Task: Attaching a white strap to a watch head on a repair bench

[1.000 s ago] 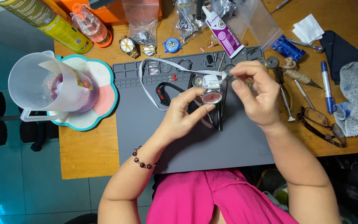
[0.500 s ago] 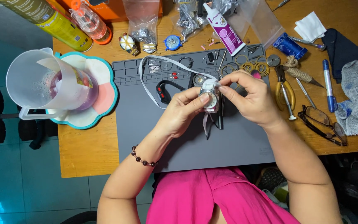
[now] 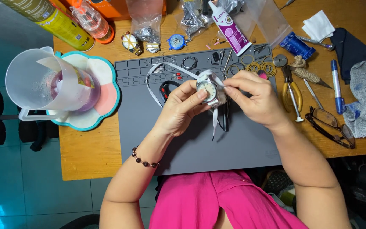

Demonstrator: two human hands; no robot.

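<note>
Wristwatch (image 3: 209,90) with pale dial pinched between my left hand (image 3: 182,111) and right hand (image 3: 257,101) — fingers pressed on its case, white strap (image 3: 166,70) trailing, above grey mat (image 3: 200,146) on counter (image 3: 90,152), yellow pliers (image 3: 292,91) near my right.

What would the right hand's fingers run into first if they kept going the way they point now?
The right hand points left, its fingertips already at the wristwatch. Straight on it would probably press into the watch case, then the left hand's thumb behind it; depth is hard to judge.

Pale-dialled wristwatch (image 3: 209,89) – white strap looping – face up
</note>
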